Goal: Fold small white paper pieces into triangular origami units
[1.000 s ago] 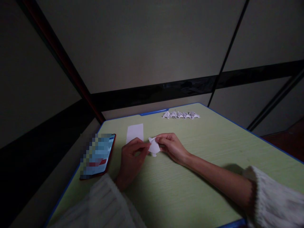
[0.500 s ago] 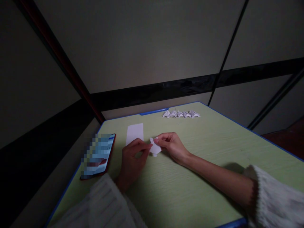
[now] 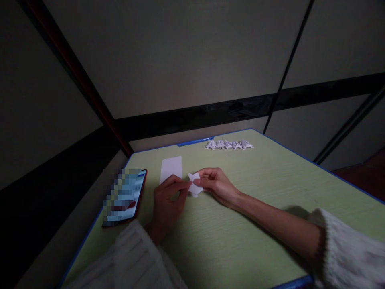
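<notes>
Both hands meet over a small white folded paper piece [image 3: 195, 188] just above the green table [image 3: 240, 224]. My left hand [image 3: 167, 204] pinches its left edge with thumb and forefinger. My right hand [image 3: 217, 185] grips its right side, fingers curled over the fold. Part of the paper is hidden by my fingers. Both arms wear white knitted sleeves.
A flat white paper strip [image 3: 171, 168] lies just beyond my left hand. A phone in a red case [image 3: 124, 197] rests near the table's left edge. A row of several finished white folded pieces [image 3: 229, 145] sits at the far edge. Dim walls stand close behind.
The folded paper looks a little smaller and more gathered between my fingers; both hands stay in almost the same spot.
</notes>
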Demonstrator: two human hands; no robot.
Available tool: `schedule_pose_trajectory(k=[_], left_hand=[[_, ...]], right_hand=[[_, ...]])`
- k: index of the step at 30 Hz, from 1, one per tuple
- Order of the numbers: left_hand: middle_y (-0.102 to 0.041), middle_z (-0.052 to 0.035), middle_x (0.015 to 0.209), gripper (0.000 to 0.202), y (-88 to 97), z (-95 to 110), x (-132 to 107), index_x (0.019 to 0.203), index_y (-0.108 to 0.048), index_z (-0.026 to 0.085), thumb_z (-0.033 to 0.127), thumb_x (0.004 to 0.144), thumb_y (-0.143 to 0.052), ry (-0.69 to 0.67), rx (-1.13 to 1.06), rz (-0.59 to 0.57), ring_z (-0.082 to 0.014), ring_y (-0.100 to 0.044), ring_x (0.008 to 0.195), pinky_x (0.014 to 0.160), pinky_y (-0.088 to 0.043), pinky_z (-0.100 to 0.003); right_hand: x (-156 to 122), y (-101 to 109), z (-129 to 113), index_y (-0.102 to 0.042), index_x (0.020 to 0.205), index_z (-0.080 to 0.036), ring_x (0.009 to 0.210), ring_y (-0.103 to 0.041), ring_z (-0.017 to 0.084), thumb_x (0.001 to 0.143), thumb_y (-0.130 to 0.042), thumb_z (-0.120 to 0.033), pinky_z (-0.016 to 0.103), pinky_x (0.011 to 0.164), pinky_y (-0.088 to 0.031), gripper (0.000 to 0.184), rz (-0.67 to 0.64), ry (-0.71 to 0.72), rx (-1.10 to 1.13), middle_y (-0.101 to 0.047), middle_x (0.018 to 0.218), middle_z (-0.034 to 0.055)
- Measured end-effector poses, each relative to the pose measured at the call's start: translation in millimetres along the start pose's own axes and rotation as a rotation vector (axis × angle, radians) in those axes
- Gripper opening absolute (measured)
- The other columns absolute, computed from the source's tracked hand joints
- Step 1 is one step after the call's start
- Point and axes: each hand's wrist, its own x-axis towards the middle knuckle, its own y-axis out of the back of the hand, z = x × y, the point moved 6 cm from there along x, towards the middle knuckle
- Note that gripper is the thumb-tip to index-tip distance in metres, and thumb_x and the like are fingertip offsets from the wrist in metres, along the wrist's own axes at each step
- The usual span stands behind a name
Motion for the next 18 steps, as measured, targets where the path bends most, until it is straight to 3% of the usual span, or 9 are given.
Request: schedule_pose_trajectory(k=[7, 18], left_hand=[[-0.052, 0.0024, 0.058, 0.012, -1.0, 1.3, -0.4, 0.062, -0.062, 0.016, 0.007, 0.066, -0.055, -0.049, 0.011, -0.01, -0.0073, -0.049, 0.054, 0.049, -0.04, -0.018], [-0.055, -0.0033, 0.071, 0.018, -4.5, 9.2, 0.0, 0.075, -0.062, 0.014, 0.003, 0.068, -0.051, -0.235, 0.054, -0.155, -0.0094, -0.052, 0.065, 0.058, -0.044, -0.019]], right_hand=[[0.2, 0.8, 2.9, -0.064, 0.057, -0.009, 0.045, -0.049, 0.005, 0.05, -0.069, -0.025, 0.018, 0.048, -0.036, 0.018, -0.051, -0.042, -0.029, -0.06, 0.05, 0.0004], [0.5, 3.1, 5.4, -0.063, 0.054, -0.009, 0.047, -0.052, 0.005, 0.049, -0.07, -0.021, 0.017, 0.052, -0.04, 0.015, -0.041, -0.069, 0.094, -0.06, 0.049, 0.0005]])
